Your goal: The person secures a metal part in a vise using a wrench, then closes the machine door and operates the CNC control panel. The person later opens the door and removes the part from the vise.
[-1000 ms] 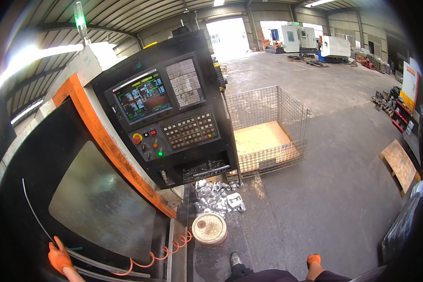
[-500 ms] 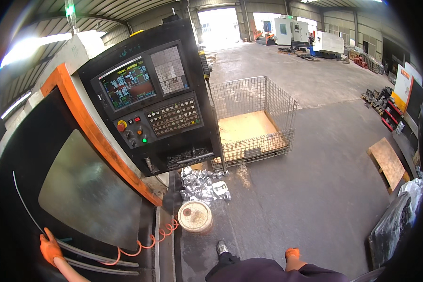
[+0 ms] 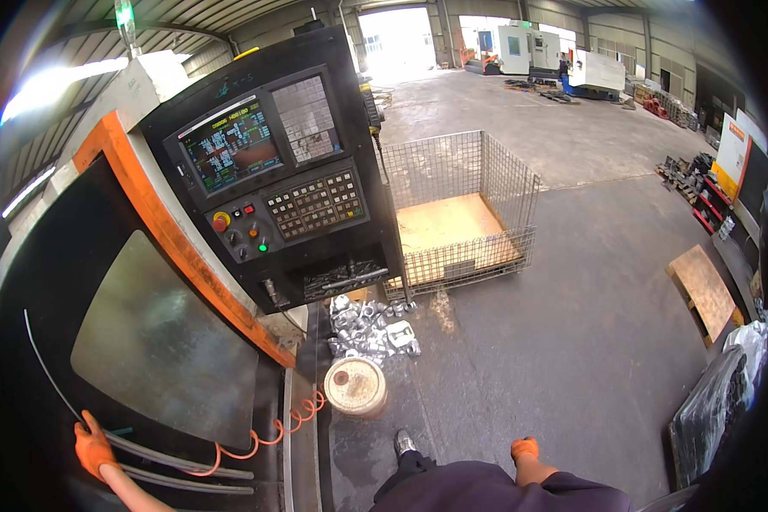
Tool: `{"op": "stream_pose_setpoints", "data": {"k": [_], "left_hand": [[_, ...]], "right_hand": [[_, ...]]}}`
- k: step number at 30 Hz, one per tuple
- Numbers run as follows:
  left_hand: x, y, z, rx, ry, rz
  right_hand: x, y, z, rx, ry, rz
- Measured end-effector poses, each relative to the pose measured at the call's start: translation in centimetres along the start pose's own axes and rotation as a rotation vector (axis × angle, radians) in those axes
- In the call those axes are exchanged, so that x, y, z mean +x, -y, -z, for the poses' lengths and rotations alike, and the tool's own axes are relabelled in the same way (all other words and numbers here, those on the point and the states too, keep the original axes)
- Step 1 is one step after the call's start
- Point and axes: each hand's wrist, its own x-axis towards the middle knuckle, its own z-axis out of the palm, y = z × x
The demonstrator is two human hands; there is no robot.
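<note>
My left hand (image 3: 93, 446), in an orange glove, is at the lower left against the machine's dark door (image 3: 43, 282). Its fingers are closed round a thin grey bar (image 3: 51, 375) that runs up the door. Two grey rails (image 3: 188, 485) lie just right of that hand, below the cloudy door window (image 3: 166, 328). My right hand (image 3: 526, 448), also orange-gloved, hangs beside my body over the floor. Its fingers look curled in, with nothing visible in them. Above and right of the door stands a black control panel (image 3: 256, 222) with a lit screen and rows of keys.
A coiled orange hose (image 3: 273, 435) stretches from the door toward a dirty white drum (image 3: 355, 388). Shiny metal parts (image 3: 371, 328) lie heaped behind the drum. Beyond is a wire mesh cage (image 3: 512, 256) with a wooden base. A plywood board (image 3: 702, 290) and wrapped goods (image 3: 712, 401) stand at right.
My right hand has shifted slightly up and left, and its glove shows more rounded. The view has tilted a little. My left hand stays at the bar.
</note>
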Motion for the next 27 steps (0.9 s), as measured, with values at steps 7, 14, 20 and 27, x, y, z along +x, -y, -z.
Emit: {"op": "stream_pose_setpoints", "data": {"k": [7,14,20,27], "left_hand": [[1.1,0.7,-2.1,0.040,0.008,-0.004],[0.8,0.6,-1.7,0.054,-0.009,-0.004],[1.2,0.9,-2.6,0.027,-0.035,-0.018],[1.1,0.7,-2.1,0.030,-0.005,-0.008]], "right_hand": [[-4.6,1.8,2.5,-0.045,-0.035,0.042],[-5.7,1.9,2.5,-0.075,-0.098,0.166],[-2.9,1.0,0.5,-0.147,-0.137,0.211],[-4.6,2.0,1.4,-0.208,-0.111,0.229]]}}
